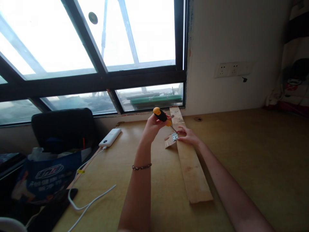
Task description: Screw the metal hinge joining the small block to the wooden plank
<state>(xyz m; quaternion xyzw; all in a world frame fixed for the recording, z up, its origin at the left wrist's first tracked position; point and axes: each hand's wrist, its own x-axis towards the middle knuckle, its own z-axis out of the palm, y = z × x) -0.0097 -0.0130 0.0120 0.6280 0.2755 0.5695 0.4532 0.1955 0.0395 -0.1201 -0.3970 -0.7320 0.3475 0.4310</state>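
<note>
My left hand (153,126) is closed around a yellow and black screwdriver (161,115). The tool tilts down to the right, its tip close to a small silver hinge (175,136). That hinge bridges a long wooden board (190,167) and a short wooden piece (169,141) at the board's left edge. From the right, my right hand (188,135) reaches over the board, its thumb and forefinger at the hinge. Whether a screw sits between those fingertips is too small to make out.
On the yellowish table (241,154) at left lies a white power bank (110,137) with a white cable (94,201). A black chair (63,129) and a blue bag (48,175) stand beyond the left edge. A window (135,35) and a wall with sockets (233,69) close off the back.
</note>
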